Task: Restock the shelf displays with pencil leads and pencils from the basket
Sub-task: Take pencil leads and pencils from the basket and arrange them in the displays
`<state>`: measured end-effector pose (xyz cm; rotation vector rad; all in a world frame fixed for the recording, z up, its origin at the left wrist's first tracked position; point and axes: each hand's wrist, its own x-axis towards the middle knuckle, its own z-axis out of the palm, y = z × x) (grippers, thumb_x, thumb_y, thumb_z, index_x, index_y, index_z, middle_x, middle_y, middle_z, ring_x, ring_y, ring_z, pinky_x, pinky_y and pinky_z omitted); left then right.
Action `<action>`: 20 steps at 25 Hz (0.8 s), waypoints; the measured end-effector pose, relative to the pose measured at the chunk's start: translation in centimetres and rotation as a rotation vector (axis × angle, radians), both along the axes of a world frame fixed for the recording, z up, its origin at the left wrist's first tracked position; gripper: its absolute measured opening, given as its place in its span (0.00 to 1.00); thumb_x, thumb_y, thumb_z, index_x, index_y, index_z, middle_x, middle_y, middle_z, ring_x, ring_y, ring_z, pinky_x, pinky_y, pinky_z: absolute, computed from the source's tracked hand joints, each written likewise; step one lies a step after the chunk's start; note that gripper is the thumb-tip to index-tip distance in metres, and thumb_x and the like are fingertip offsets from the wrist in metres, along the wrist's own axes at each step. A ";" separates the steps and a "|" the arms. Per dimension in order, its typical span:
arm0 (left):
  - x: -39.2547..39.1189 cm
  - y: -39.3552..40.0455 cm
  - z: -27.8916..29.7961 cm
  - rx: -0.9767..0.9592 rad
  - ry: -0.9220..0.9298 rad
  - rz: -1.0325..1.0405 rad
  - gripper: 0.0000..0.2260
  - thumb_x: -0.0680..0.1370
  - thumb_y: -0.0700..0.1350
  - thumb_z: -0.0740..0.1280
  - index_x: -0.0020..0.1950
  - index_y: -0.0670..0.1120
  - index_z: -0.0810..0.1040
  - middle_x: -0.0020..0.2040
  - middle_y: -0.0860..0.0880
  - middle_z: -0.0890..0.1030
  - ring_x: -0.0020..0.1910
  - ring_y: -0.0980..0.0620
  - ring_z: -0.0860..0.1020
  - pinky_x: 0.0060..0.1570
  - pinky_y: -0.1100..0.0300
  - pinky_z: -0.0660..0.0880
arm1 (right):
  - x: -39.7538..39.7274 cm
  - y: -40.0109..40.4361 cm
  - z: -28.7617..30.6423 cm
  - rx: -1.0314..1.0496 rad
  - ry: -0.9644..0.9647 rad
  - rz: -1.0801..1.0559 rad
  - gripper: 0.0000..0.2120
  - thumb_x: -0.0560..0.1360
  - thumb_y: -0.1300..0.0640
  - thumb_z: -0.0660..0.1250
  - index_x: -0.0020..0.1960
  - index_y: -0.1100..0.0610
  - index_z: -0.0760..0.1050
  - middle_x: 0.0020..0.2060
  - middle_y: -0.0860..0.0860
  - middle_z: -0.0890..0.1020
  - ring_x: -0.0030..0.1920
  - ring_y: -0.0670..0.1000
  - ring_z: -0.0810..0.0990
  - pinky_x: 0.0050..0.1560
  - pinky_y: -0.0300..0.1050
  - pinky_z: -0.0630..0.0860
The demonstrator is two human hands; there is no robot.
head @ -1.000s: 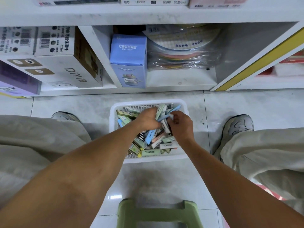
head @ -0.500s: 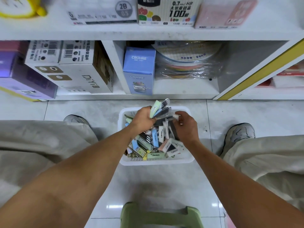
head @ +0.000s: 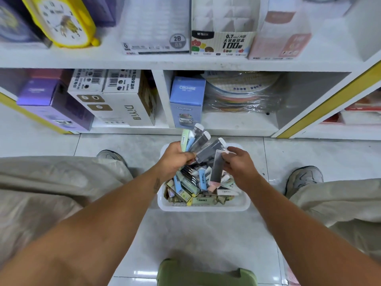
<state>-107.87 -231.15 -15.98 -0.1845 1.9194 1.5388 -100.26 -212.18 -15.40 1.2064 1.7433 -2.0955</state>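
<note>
The white basket on the floor holds loose lead packs. The left hand grips a fan of packs; the right hand pinches one grey pack, its label seemingly blurred.

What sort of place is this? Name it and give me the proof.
Most likely a stationery or general goods shop aisle. The white shelf carries display boxes of pencil lead marked 0.7 HB beside boxed retail goods like the blue carton, and a white basket of small stock packs sits on the tiled floor.
</note>
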 end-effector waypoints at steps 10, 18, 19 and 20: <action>1.0 0.7 0.3 0.079 -0.067 -0.159 0.07 0.78 0.33 0.66 0.55 0.34 0.77 0.40 0.39 0.83 0.39 0.42 0.80 0.44 0.46 0.77 | 0.0 -0.5 -0.4 -0.199 -0.003 0.161 0.06 0.80 0.67 0.64 0.51 0.61 0.80 0.46 0.58 0.82 0.46 0.56 0.80 0.47 0.50 0.78; 0.6 0.9 3.2 0.217 -0.169 -0.142 0.09 0.79 0.34 0.66 0.59 0.37 0.78 0.47 0.39 0.83 0.45 0.42 0.83 0.50 0.45 0.82 | -0.8 -0.9 2.8 -0.073 0.083 0.259 0.05 0.80 0.67 0.65 0.51 0.64 0.80 0.44 0.58 0.84 0.45 0.57 0.83 0.50 0.51 0.80; 0.4 0.9 4.2 0.211 -0.154 -0.137 0.09 0.80 0.35 0.66 0.60 0.37 0.78 0.48 0.39 0.83 0.45 0.43 0.84 0.50 0.46 0.82 | -1.1 -0.6 3.8 -0.043 0.080 0.273 0.05 0.80 0.67 0.66 0.52 0.64 0.80 0.44 0.59 0.83 0.46 0.57 0.82 0.50 0.52 0.77; 0.2 0.8 5.3 0.206 -0.139 -0.135 0.09 0.79 0.35 0.66 0.60 0.38 0.78 0.49 0.38 0.83 0.45 0.43 0.84 0.50 0.47 0.82 | -1.4 -0.2 4.9 -0.002 0.069 0.290 0.04 0.79 0.66 0.66 0.51 0.63 0.80 0.44 0.58 0.83 0.45 0.56 0.81 0.49 0.51 0.76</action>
